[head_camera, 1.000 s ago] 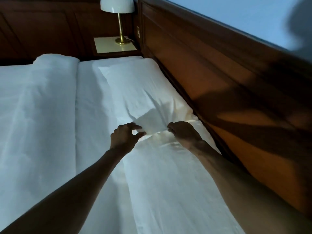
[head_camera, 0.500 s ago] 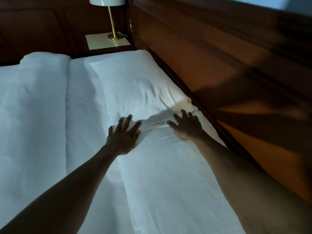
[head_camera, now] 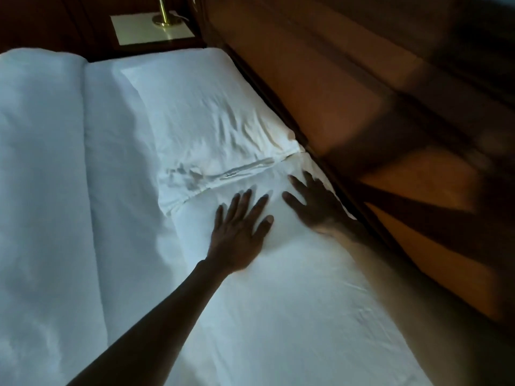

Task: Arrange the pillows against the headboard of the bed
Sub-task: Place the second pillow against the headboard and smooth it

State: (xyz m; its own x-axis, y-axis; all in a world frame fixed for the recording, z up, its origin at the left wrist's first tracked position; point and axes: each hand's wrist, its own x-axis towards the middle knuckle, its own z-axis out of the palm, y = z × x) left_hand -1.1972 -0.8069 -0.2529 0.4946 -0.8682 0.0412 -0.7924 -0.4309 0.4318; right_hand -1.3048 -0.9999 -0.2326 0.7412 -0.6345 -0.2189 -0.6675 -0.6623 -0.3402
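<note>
1. Neither hand grips anything: the left hand (head_camera: 239,232) lies palm down with its fingers spread flat on the near pillow (head_camera: 278,302), pressing on the fabric without closing around it.
2. Beside it, the right hand (head_camera: 315,207) is likewise flat and splayed on the same pillow, nearer the headboard (head_camera: 320,107); it is blurred, but the fingers clearly reach forward and hold nothing.
3. Both hands rest on the far end of the near pillow, just short of the seam where it meets the far pillow (head_camera: 200,115).
4. Both white pillows lie flat, end to end, along the wooden headboard, with their long edges close against it.
5. At the seam, the far pillow's open case end is creased and slightly bunched, and it touches the near pillow.
6. On the other side of the pillows, a white duvet (head_camera: 41,190) lies in a long fold, with a strip of white sheet (head_camera: 117,162) between it and the pillows.
7. Beyond the far pillow stands a nightstand (head_camera: 145,30) carrying the brass base of a lamp (head_camera: 164,19); the lamp's top is out of view.
</note>
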